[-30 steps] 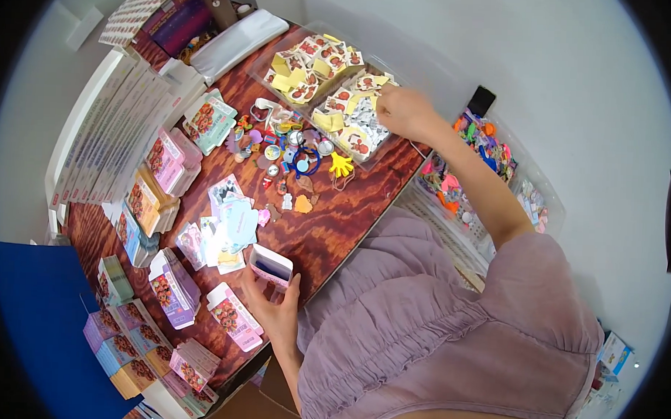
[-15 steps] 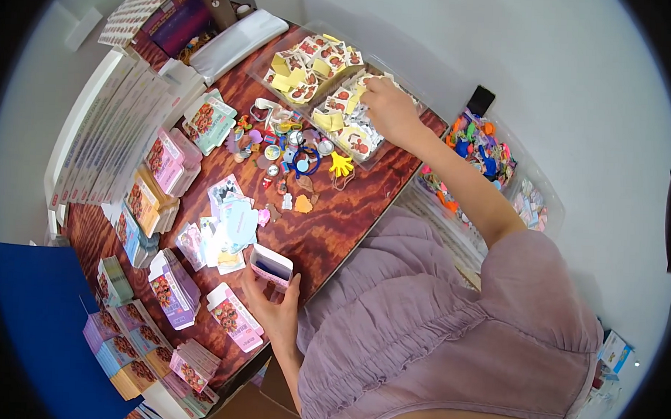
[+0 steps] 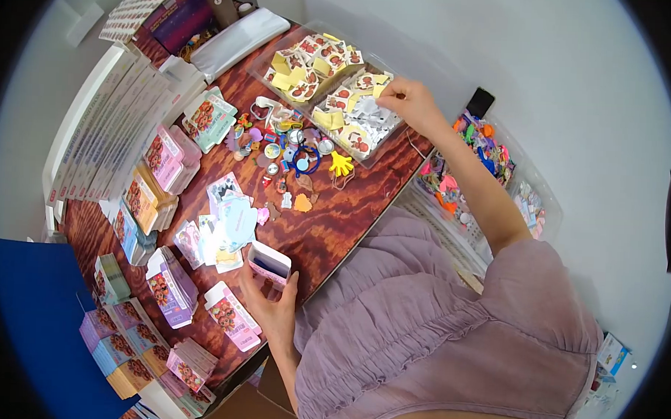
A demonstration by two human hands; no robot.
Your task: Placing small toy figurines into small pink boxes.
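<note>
My left hand [image 3: 271,303] is wrapped round a small pink-and-white carton [image 3: 269,265] at the table's front edge. The carton stands with its top open, and something dark shows inside. At the far right of the table, my right hand [image 3: 411,105] is closed in a pinch over the edge of a clear plastic tray [image 3: 386,146]. A small yellow paper packet [image 3: 379,91] shows at its fingertips. White, yellow and silver packets [image 3: 357,114] fill the tray. Beside my left hand lies a flat pink carton [image 3: 232,317].
Loose cards [image 3: 227,231] and small toys [image 3: 286,149], among them a yellow hand toy [image 3: 341,164], lie mid-table. Stacks of coloured cartons [image 3: 171,289] line the left side. A bin of colourful trinkets [image 3: 485,152] stands off the right edge, a black phone [image 3: 480,102] by it.
My right hand has drawn back to the right from the middle of the packets, a yellow one now showing at its fingertips. The left hand keeps its hold on the carton.
</note>
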